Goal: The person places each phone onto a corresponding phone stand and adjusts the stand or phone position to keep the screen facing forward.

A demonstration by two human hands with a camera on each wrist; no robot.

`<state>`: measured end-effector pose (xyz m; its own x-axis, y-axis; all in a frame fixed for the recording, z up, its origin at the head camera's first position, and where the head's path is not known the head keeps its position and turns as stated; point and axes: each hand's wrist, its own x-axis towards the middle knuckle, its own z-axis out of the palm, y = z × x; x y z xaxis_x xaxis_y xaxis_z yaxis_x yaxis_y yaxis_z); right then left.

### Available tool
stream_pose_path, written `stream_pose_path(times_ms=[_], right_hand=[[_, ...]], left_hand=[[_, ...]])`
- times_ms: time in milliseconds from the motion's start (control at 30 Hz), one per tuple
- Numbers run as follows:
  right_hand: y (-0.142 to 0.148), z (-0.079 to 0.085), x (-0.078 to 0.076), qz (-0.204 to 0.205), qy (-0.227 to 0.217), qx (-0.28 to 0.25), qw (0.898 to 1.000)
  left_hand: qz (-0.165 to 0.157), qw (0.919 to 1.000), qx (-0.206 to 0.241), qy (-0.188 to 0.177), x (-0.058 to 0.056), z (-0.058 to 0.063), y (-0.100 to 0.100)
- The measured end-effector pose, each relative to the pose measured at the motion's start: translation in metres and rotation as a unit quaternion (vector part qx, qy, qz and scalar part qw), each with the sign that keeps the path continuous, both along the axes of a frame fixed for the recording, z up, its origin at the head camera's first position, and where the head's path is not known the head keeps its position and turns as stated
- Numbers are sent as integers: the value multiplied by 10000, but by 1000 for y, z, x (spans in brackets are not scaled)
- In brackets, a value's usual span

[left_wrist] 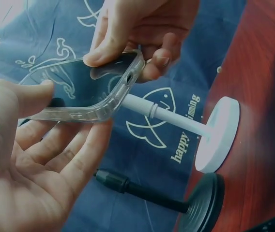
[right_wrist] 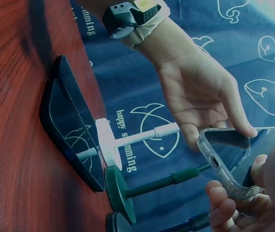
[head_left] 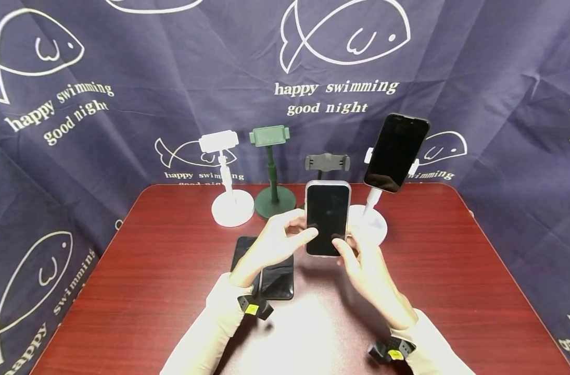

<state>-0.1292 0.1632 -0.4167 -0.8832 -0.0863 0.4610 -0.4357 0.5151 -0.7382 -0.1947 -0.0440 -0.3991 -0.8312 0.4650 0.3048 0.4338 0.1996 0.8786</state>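
Note:
A smartphone (head_left: 328,216) in a clear case is held upright above the table, its dark screen towards me. My left hand (head_left: 276,242) grips its lower left side, thumb over the screen and fingers behind. On the lower right side, my right hand (head_left: 371,268) pinches the phone, thumb on the screen's edge. Just beyond it stands a dark grey phone stand (head_left: 327,162), its clamp head showing above the phone and its base hidden. The left wrist view shows the phone's clear case (left_wrist: 99,108) from its bottom end, between both hands.
A white stand (head_left: 371,224) at right carries another black phone (head_left: 397,153), tilted. At back left are a white stand (head_left: 232,208) and a dark green stand (head_left: 275,200). Two black phones (head_left: 277,278) lie on the red table (head_left: 149,281), partly under my left forearm. A printed curtain (head_left: 219,78) hangs behind.

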Motion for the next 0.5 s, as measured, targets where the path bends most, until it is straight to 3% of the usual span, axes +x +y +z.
stream_pose_path(times_ms=[167, 333, 500], right_hand=[[-2, 2, 2, -143, -39, -24, 9999], [-2, 5, 1, 114, -303, -156, 9994], [-2, 9, 2, 301, -455, -311, 9980]], left_hand=[[-46, 9994, 18, -336, 2, -1, 2], [200, 9992, 87, -349, 5, 3, 2], [90, 9992, 108, -369, 6, 6, 0]])
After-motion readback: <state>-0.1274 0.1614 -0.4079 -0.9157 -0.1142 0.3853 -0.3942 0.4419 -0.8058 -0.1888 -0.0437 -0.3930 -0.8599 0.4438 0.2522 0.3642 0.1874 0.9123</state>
